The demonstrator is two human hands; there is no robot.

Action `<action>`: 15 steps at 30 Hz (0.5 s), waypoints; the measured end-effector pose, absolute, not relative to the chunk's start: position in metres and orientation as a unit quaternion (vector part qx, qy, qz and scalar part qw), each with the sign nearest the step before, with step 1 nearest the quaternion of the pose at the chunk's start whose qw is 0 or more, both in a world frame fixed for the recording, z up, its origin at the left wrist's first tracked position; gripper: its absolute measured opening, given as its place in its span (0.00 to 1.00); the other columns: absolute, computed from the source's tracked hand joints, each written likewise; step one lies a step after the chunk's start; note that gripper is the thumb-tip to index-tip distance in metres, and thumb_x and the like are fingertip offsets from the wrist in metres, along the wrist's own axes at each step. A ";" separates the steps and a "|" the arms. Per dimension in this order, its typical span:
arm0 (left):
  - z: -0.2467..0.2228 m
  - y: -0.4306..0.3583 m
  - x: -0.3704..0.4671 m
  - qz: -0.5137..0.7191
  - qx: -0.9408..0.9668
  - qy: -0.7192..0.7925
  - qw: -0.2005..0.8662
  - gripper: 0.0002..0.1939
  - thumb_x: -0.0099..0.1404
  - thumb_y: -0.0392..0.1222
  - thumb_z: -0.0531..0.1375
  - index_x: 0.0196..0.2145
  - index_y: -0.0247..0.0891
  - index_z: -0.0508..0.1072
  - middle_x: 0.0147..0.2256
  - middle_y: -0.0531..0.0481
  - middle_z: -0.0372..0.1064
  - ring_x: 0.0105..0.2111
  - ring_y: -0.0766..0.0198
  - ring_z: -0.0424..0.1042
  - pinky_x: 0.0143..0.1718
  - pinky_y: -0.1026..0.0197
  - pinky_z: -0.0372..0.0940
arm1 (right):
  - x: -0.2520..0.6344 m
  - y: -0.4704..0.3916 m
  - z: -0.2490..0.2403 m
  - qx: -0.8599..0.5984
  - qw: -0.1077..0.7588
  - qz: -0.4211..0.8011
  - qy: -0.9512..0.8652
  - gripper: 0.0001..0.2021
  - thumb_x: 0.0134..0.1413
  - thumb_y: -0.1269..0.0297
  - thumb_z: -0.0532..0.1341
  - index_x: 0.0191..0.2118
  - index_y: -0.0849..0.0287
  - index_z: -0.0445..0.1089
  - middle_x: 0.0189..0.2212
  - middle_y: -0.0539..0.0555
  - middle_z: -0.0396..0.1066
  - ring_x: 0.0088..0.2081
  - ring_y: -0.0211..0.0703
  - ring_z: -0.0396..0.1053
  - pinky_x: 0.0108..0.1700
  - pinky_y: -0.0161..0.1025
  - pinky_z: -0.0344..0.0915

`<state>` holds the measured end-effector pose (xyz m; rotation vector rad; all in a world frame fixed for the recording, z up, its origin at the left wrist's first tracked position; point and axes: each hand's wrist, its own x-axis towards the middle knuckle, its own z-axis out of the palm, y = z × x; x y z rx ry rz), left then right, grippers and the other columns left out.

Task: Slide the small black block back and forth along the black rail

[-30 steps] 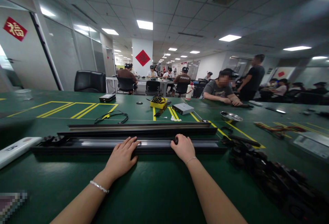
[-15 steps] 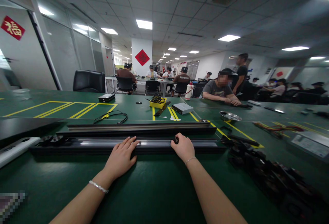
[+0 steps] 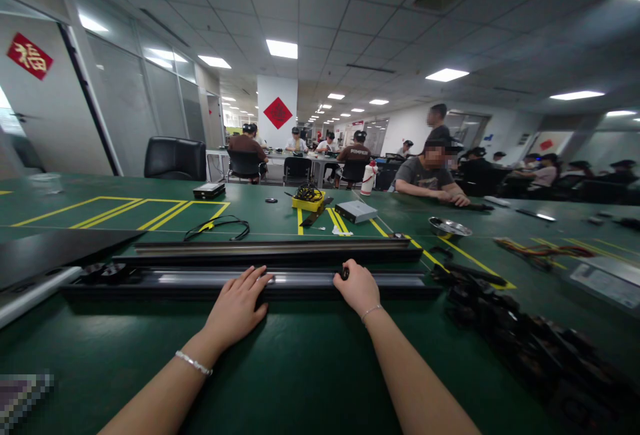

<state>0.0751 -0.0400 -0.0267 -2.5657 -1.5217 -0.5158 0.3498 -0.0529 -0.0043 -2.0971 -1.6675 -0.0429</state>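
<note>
while the left hand [image 3: 235, 306] is laid open and flat on the near edge of the rail [image 3: 210, 280], a small black knob [image 3: 345, 272] on the rail is pinched by the closed right hand [image 3: 357, 286]. the rail is laid lengthwise across the green table [image 3: 300, 368], just behind which a second rail [image 3: 270, 247] is seen. a dark chain [image 3: 525, 335] is heaped to the right.
</note>
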 end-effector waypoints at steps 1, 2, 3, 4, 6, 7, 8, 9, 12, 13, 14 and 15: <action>-0.026 -0.040 0.075 -0.169 -0.846 -0.502 0.058 0.28 0.57 0.43 0.52 0.56 0.49 0.58 0.60 0.54 0.52 0.60 0.56 0.49 0.55 0.50 0.50 | 0.350 -0.053 -0.005 -0.762 0.229 -0.015 -0.605 0.10 0.49 0.59 0.55 0.36 0.57 0.65 0.33 0.54 0.70 0.37 0.45 0.65 0.40 0.38 0.55; -0.026 -0.040 0.075 -0.169 -0.846 -0.502 0.058 0.28 0.57 0.43 0.52 0.56 0.49 0.58 0.61 0.54 0.52 0.60 0.56 0.49 0.55 0.50 0.50 | 0.350 -0.052 -0.005 -0.763 0.229 -0.014 -0.604 0.10 0.49 0.59 0.55 0.36 0.57 0.65 0.33 0.54 0.70 0.37 0.45 0.65 0.39 0.38 0.55; -0.026 -0.040 0.075 -0.168 -0.847 -0.501 0.058 0.28 0.57 0.43 0.52 0.56 0.49 0.58 0.61 0.53 0.52 0.60 0.57 0.49 0.55 0.50 0.50 | 0.350 -0.052 -0.005 -0.764 0.230 -0.014 -0.603 0.10 0.49 0.59 0.55 0.36 0.57 0.65 0.33 0.54 0.70 0.37 0.45 0.65 0.39 0.38 0.55; -0.025 -0.041 0.075 -0.167 -0.847 -0.501 0.058 0.28 0.57 0.43 0.52 0.56 0.48 0.58 0.61 0.53 0.52 0.60 0.57 0.49 0.56 0.50 0.50 | 0.350 -0.052 -0.006 -0.764 0.231 -0.014 -0.602 0.10 0.49 0.59 0.55 0.36 0.57 0.65 0.33 0.54 0.70 0.37 0.45 0.65 0.39 0.37 0.55; -0.025 -0.041 0.075 -0.166 -0.848 -0.501 0.059 0.28 0.57 0.43 0.52 0.56 0.48 0.58 0.61 0.53 0.52 0.60 0.57 0.49 0.55 0.50 0.50 | 0.351 -0.052 -0.006 -0.764 0.233 -0.013 -0.602 0.10 0.48 0.59 0.55 0.36 0.57 0.65 0.33 0.54 0.70 0.37 0.45 0.65 0.38 0.37 0.55; -0.025 -0.041 0.075 -0.166 -0.848 -0.501 0.059 0.28 0.57 0.43 0.52 0.56 0.48 0.58 0.61 0.53 0.52 0.60 0.57 0.49 0.55 0.50 0.50 | 0.351 -0.052 -0.007 -0.764 0.234 -0.012 -0.601 0.10 0.48 0.59 0.55 0.36 0.57 0.65 0.32 0.54 0.70 0.37 0.46 0.65 0.37 0.37 0.55; -0.025 -0.041 0.075 -0.166 -0.847 -0.501 0.059 0.28 0.57 0.43 0.52 0.56 0.48 0.58 0.61 0.53 0.52 0.60 0.57 0.49 0.55 0.50 0.50 | 0.351 -0.052 -0.007 -0.764 0.234 -0.011 -0.601 0.10 0.48 0.59 0.55 0.36 0.57 0.65 0.32 0.54 0.70 0.37 0.46 0.65 0.37 0.37 0.55; -0.025 -0.041 0.075 -0.166 -0.847 -0.502 0.059 0.28 0.57 0.43 0.52 0.56 0.48 0.58 0.61 0.53 0.52 0.60 0.57 0.49 0.55 0.50 0.50 | 0.351 -0.051 -0.007 -0.764 0.235 -0.010 -0.600 0.10 0.48 0.59 0.55 0.36 0.57 0.65 0.32 0.54 0.70 0.37 0.46 0.65 0.37 0.37 0.55; -0.025 -0.040 0.075 -0.166 -0.848 -0.501 0.057 0.28 0.57 0.43 0.52 0.56 0.48 0.58 0.61 0.53 0.52 0.60 0.56 0.49 0.55 0.50 0.50 | 0.350 -0.051 -0.006 -0.768 0.231 -0.004 -0.598 0.11 0.49 0.59 0.55 0.37 0.57 0.65 0.33 0.54 0.70 0.37 0.45 0.65 0.37 0.37 0.55; -0.025 -0.040 0.075 -0.165 -0.848 -0.501 0.057 0.28 0.57 0.43 0.52 0.56 0.48 0.58 0.61 0.53 0.52 0.60 0.56 0.49 0.55 0.50 0.50 | 0.350 -0.051 -0.005 -0.770 0.229 -0.002 -0.596 0.11 0.49 0.59 0.55 0.37 0.57 0.65 0.33 0.54 0.70 0.37 0.45 0.65 0.37 0.37 0.55; -0.025 -0.040 0.075 -0.164 -0.848 -0.501 0.058 0.28 0.57 0.43 0.52 0.56 0.48 0.58 0.61 0.53 0.52 0.60 0.56 0.49 0.55 0.50 0.50 | 0.350 -0.051 -0.005 -0.772 0.226 0.000 -0.594 0.11 0.49 0.59 0.55 0.37 0.57 0.65 0.33 0.54 0.70 0.37 0.45 0.65 0.37 0.37 0.55; -0.025 -0.040 0.075 -0.163 -0.848 -0.501 0.059 0.28 0.57 0.43 0.53 0.56 0.48 0.58 0.61 0.53 0.52 0.60 0.56 0.49 0.55 0.50 0.50 | 0.349 -0.050 -0.005 -0.774 0.224 0.001 -0.593 0.11 0.49 0.59 0.55 0.37 0.58 0.65 0.33 0.55 0.70 0.37 0.45 0.65 0.36 0.37 0.55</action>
